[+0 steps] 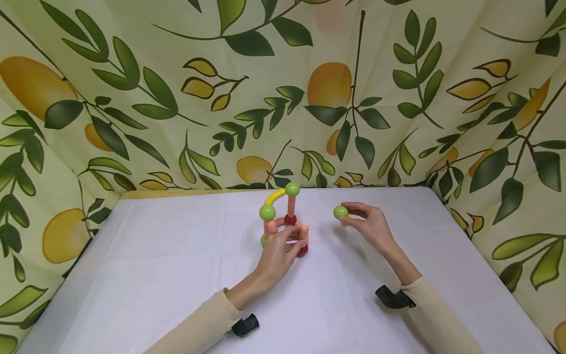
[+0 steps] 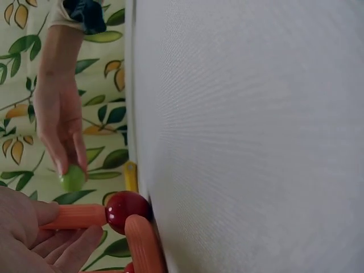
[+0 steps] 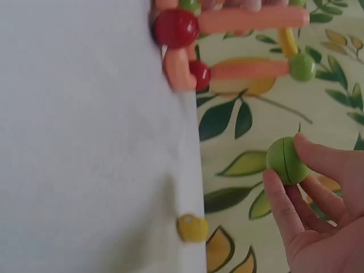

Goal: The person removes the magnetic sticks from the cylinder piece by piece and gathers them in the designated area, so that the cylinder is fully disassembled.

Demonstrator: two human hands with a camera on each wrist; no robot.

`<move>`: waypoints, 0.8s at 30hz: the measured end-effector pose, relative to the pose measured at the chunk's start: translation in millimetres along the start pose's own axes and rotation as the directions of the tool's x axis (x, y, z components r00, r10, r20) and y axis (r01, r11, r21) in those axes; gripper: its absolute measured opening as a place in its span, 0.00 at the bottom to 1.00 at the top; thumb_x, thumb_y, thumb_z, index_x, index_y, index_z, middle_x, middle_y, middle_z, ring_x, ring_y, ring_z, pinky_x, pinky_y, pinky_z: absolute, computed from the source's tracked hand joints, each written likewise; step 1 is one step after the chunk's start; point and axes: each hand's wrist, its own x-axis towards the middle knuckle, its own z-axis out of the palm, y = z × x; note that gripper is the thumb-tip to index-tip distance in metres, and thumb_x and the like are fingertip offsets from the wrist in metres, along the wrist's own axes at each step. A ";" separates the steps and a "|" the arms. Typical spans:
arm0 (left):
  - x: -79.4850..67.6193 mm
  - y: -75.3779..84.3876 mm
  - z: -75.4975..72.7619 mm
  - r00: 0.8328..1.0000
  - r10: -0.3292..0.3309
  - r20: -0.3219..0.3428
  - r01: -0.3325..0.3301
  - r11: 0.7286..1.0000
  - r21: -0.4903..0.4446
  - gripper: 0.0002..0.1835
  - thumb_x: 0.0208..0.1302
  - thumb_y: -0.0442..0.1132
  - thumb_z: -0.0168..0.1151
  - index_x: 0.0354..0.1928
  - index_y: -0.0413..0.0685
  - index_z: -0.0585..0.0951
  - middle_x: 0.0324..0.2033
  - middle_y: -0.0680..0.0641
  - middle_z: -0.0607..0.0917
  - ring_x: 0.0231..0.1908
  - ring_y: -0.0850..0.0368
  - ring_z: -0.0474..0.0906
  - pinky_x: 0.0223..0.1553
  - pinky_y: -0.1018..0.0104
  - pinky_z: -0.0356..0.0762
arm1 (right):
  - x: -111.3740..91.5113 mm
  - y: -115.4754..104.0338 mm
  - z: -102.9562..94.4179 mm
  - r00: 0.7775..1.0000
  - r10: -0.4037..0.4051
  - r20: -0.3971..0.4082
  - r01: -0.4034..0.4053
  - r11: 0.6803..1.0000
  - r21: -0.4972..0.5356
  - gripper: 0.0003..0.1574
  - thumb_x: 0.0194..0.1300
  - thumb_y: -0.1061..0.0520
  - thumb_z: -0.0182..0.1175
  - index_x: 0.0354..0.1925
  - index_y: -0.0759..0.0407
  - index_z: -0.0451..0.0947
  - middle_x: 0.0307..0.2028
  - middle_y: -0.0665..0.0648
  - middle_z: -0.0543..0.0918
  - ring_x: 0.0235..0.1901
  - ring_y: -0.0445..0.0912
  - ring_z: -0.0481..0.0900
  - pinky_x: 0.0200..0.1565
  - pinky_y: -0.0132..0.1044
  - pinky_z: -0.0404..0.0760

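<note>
Left wrist view: left hand [image 2: 25, 234] pinches ridged orange rod [image 2: 82, 216]; right hand [image 2: 60, 119] holds glossy green ball [image 2: 73, 180].

- A cream fabric backdrop [image 1: 265, 69] hangs behind the table and along both sides, with soft folds toward the upper right.
- Printed on it are orange-yellow fruits [image 1: 329, 81], green leaves [image 1: 160, 92], smaller yellow leaves [image 1: 198, 87] with dark outlines, and thin dark stems [image 1: 358, 54].
- A white tablecloth [image 1: 155, 270] covers the table, faintly creased.
- A yellowish strip [image 1: 177, 193] shows along the table's far edge, left of centre.
</note>
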 end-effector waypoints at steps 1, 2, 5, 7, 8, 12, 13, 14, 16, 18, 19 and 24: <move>0.2 0.1 0.0 1.000 0.003 0.004 -0.003 1.000 0.001 0.13 0.60 0.26 0.67 0.47 0.33 0.80 0.39 0.40 0.87 0.42 0.51 0.86 0.38 0.71 0.83 | 0.9 3.5 -3.2 1.000 0.009 0.001 -0.009 1.000 0.003 0.31 0.60 0.53 0.70 0.59 0.64 0.77 0.56 0.63 0.81 0.58 0.56 0.77 0.58 0.51 0.75; 0.5 0.4 -0.1 1.000 0.007 0.010 -0.007 1.000 0.000 0.14 0.60 0.26 0.67 0.48 0.32 0.80 0.39 0.40 0.87 0.42 0.51 0.86 0.38 0.72 0.82 | 1.5 6.1 -6.5 1.000 0.023 0.006 -0.023 1.000 0.014 0.31 0.61 0.53 0.70 0.59 0.64 0.77 0.57 0.64 0.80 0.59 0.56 0.76 0.59 0.52 0.73; 1.5 0.9 -0.8 0.999 0.018 0.036 -0.018 1.000 0.012 0.13 0.60 0.27 0.66 0.48 0.33 0.80 0.40 0.41 0.87 0.43 0.52 0.85 0.38 0.74 0.81 | 4.1 12.7 -15.5 0.998 0.052 0.018 -0.053 0.998 0.024 0.33 0.62 0.52 0.69 0.61 0.65 0.75 0.58 0.65 0.79 0.61 0.58 0.74 0.62 0.54 0.70; 2.3 1.5 -1.7 0.999 0.016 0.048 -0.016 1.000 0.014 0.13 0.61 0.27 0.66 0.47 0.34 0.80 0.39 0.41 0.87 0.43 0.53 0.85 0.38 0.75 0.81 | 5.8 15.6 -20.7 0.998 0.062 0.021 -0.063 0.998 0.024 0.35 0.62 0.50 0.69 0.62 0.65 0.74 0.58 0.66 0.78 0.62 0.59 0.73 0.63 0.56 0.68; 2.5 1.6 -2.1 0.999 0.013 0.051 -0.014 1.000 0.016 0.13 0.61 0.27 0.66 0.47 0.34 0.80 0.39 0.42 0.87 0.43 0.53 0.85 0.38 0.75 0.81 | 6.9 17.1 -22.9 0.998 0.066 0.018 -0.066 0.998 0.016 0.35 0.62 0.50 0.69 0.62 0.65 0.74 0.59 0.66 0.78 0.62 0.59 0.73 0.63 0.56 0.68; 2.2 1.8 -3.0 0.999 0.002 0.047 -0.002 1.000 0.010 0.13 0.61 0.28 0.67 0.47 0.35 0.80 0.39 0.42 0.87 0.43 0.54 0.85 0.39 0.74 0.81 | 10.9 27.1 -30.6 0.998 0.066 -0.007 -0.066 0.997 -0.033 0.36 0.63 0.49 0.68 0.62 0.66 0.74 0.58 0.67 0.78 0.61 0.60 0.73 0.62 0.54 0.70; 2.0 1.8 -3.0 0.999 0.006 0.046 -0.007 1.000 0.011 0.13 0.61 0.27 0.67 0.48 0.35 0.80 0.40 0.42 0.87 0.43 0.53 0.85 0.39 0.74 0.81 | 11.8 30.7 -32.3 0.998 0.067 -0.013 -0.068 0.997 -0.046 0.35 0.63 0.50 0.68 0.62 0.67 0.73 0.58 0.67 0.78 0.61 0.60 0.74 0.61 0.52 0.71; 1.7 1.6 -2.8 0.999 0.006 0.046 -0.006 1.000 0.008 0.13 0.61 0.27 0.66 0.48 0.34 0.80 0.40 0.42 0.87 0.43 0.53 0.85 0.40 0.73 0.81 | 12.3 34.3 -33.9 0.998 0.066 -0.020 -0.067 0.996 -0.061 0.34 0.63 0.50 0.68 0.62 0.67 0.73 0.58 0.68 0.78 0.60 0.60 0.75 0.59 0.48 0.73; 1.5 1.3 -2.2 0.999 0.009 0.045 -0.009 1.000 0.007 0.14 0.60 0.27 0.67 0.49 0.34 0.80 0.41 0.41 0.87 0.43 0.53 0.85 0.40 0.73 0.82 | 12.8 41.5 -37.0 0.997 0.069 -0.032 -0.072 0.994 -0.082 0.33 0.64 0.53 0.67 0.62 0.68 0.73 0.57 0.69 0.78 0.59 0.61 0.76 0.55 0.38 0.75; 1.2 0.6 -1.6 0.999 0.011 0.045 -0.011 1.000 0.007 0.14 0.60 0.27 0.66 0.49 0.34 0.80 0.41 0.41 0.87 0.44 0.53 0.85 0.40 0.72 0.82 | 13.2 48.8 -39.9 0.997 0.071 -0.039 -0.075 0.993 -0.096 0.32 0.64 0.55 0.67 0.61 0.70 0.73 0.57 0.69 0.78 0.57 0.61 0.77 0.49 0.28 0.74; 1.1 0.5 -1.4 0.999 0.011 0.044 -0.011 1.000 0.006 0.14 0.60 0.27 0.66 0.49 0.33 0.80 0.41 0.41 0.87 0.44 0.53 0.85 0.40 0.72 0.82 | 13.4 52.1 -41.0 0.997 0.071 -0.041 -0.075 0.992 -0.103 0.31 0.64 0.56 0.66 0.61 0.70 0.73 0.57 0.70 0.79 0.57 0.61 0.77 0.47 0.25 0.73; 0.6 -0.1 -1.1 0.999 0.005 0.032 -0.005 1.000 0.005 0.14 0.61 0.27 0.66 0.49 0.33 0.80 0.41 0.40 0.87 0.43 0.52 0.85 0.39 0.72 0.82 | 14.0 64.1 -43.2 0.995 0.096 -0.017 -0.097 0.989 -0.115 0.31 0.64 0.57 0.66 0.60 0.73 0.73 0.56 0.72 0.78 0.56 0.63 0.77 0.53 0.39 0.75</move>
